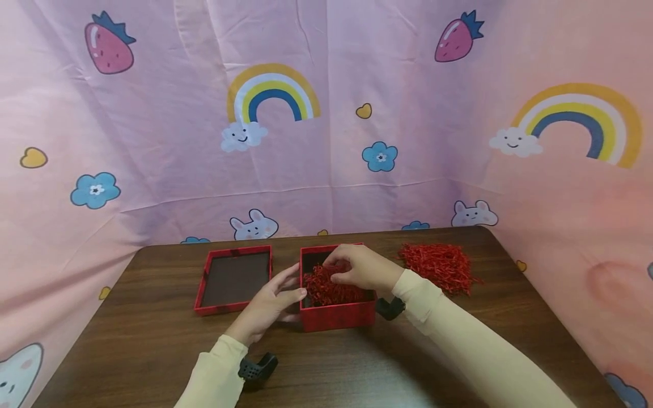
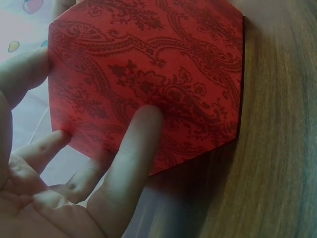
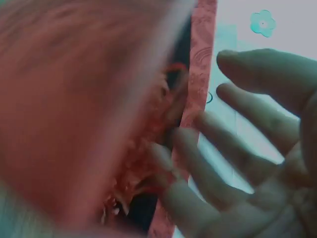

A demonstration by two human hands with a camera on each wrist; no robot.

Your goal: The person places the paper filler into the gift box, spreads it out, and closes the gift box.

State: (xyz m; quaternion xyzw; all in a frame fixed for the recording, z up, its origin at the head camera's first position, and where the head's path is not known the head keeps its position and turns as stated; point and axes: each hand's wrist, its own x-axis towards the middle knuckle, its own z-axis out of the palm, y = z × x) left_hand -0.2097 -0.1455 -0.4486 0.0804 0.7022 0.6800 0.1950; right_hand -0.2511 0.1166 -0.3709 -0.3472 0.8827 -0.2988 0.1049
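Observation:
A red patterned box [image 1: 338, 317] stands without its lid, holding red shredded paper [image 1: 326, 286] over its dark inside. My left hand [image 1: 271, 300] steadies the box's left wall, its fingers spread and fairly straight. In the left wrist view the thumb [image 2: 141, 134] lies against the patterned wall [image 2: 148, 64] and other fingertips touch its edges. My right hand [image 1: 364, 269] reaches over the right wall into the box, at the shredded paper. The right wrist view shows its fingers [image 3: 208, 168] loosely bent and apart from the thumb; the near box wall is blurred.
Left of the box lies its red-rimmed lid [image 1: 234, 306], dark inside facing up. A loose heap of red shredded paper [image 1: 439, 266] sits on the wooden table [image 1: 153, 340] at the right. A printed cloth [image 1: 326, 170] hangs along the table's back and sides.

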